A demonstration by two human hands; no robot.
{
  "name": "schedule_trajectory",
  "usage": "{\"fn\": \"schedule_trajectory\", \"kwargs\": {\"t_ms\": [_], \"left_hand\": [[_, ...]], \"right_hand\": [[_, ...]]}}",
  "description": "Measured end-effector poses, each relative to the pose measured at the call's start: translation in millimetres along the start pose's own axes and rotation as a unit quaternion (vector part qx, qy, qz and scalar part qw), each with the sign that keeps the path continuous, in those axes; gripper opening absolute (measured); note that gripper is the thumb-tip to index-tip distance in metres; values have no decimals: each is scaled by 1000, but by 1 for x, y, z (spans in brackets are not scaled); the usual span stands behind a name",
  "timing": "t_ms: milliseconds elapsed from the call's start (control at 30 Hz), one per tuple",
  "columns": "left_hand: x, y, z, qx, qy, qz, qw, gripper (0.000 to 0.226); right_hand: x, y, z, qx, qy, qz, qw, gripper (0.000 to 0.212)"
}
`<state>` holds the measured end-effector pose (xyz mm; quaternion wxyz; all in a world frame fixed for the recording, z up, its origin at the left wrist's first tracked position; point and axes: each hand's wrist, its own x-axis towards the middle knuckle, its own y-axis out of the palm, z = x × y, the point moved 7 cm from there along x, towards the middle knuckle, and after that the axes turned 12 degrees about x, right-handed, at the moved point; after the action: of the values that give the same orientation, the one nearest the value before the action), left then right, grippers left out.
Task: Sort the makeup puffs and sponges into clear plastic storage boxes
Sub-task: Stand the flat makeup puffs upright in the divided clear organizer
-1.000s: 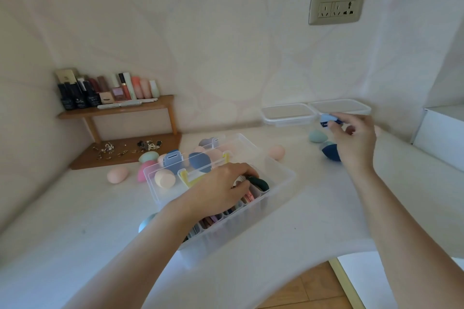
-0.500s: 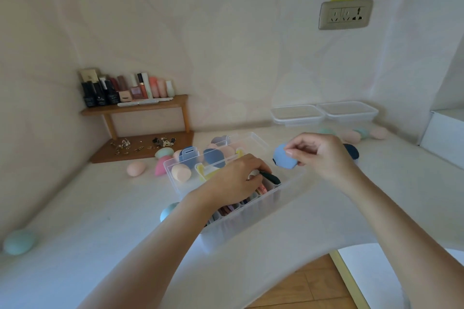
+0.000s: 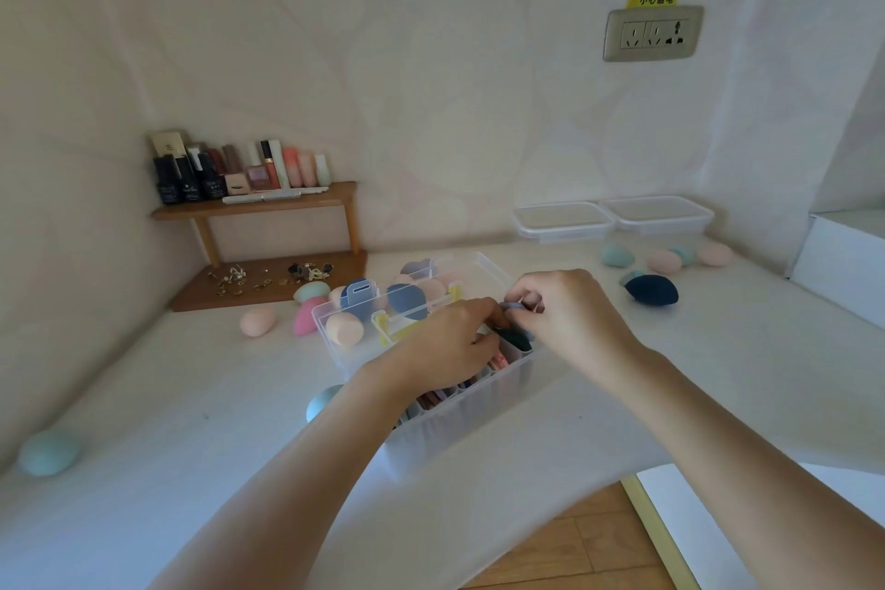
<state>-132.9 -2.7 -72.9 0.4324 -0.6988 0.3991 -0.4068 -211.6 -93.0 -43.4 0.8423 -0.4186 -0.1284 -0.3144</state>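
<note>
Over the near slots: left hand curled, fingertips down among upright flat puffs; whether it grips one, cannot tell.
Right hand: pinches a light-blue puff at the rim, just above the divided clear box.
Handling: likely light, soft, squashy; hold by the edge.
In the way: left hand, packed slots.
Beyond: navy sponge, pastel sponges, lidded boxes, cosmetics shelf.

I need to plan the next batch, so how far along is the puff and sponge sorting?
Partly done. The clear box already holds several puffs and sponges. In hand: the right hand slots a light blue puff in beside the left hand. Left: loose sponges, including a dark blue one, pink one and teal one.
</note>
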Motion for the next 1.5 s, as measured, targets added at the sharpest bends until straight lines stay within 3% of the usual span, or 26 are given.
{"fn": "schedule_trajectory", "kwargs": {"t_ms": [333,433,567,633,700,800,867,933,1000,1067,1133,1233,1333,1500], "left_hand": [[1,0,1,-2,2,-9,1000,23],[1,1,2,-11,-2,-13,1000,22],[0,0,1,1,-1,-17,1000,27],[0,0,-2,1,12,-11,1000,30],[0,2,-3,2,19,11,1000,31],[1,5,-5,22,25,45,998,34],[6,8,-8,54,39,62,996,35],[10,11,-9,92,54,80,991,43],[13,13,-10,97,60,87,990,46],[14,14,-10,84,57,87,991,37],[14,13,-11,73,52,91,992,33],[15,14,-14,84,59,90,991,35],[17,14,-15,97,51,76,991,27],[16,13,-16,98,43,70,992,28]], "right_hand": [[1,18,0,-149,4,82,985,20],[0,22,0,-170,23,108,979,36],[3,23,-1,-190,34,153,969,21],[3,21,-3,-159,47,185,969,22],[5,15,-7,-53,69,183,979,15],[16,-10,-23,187,102,82,974,12],[28,-37,-57,245,122,-26,961,18],[38,-68,-98,195,140,-149,959,17],[41,-92,-135,71,187,-195,960,10],[42,-102,-163,-10,246,-157,956,18],[43,-107,-181,-19,287,-126,949,27],[43,-108,-191,-38,312,-62,947,20],[38,-96,-198,-42,334,-1,942,49],[28,-109,-213,-97,365,-53,925,19]]}}
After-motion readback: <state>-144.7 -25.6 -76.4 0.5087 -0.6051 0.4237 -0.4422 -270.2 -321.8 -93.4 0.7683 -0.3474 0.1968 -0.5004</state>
